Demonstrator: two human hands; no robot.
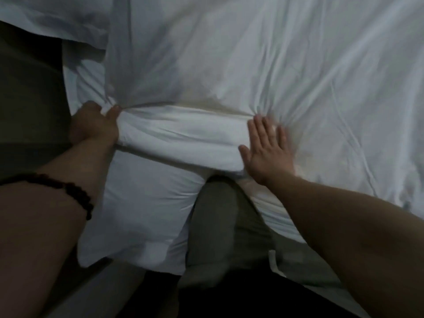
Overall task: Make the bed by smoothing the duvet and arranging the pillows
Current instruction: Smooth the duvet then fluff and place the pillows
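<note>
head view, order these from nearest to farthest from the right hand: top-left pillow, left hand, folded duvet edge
1. folded duvet edge, touching the right hand.
2. left hand, gripping the fold's left end.
3. pillow, top-left corner.

The duvet [275, 65] is white matt cloth, creased into soft folds. The pillow [52, 17] has smoother white cloth. The bracelet [68, 189] is of dark, dull round beads.
</note>
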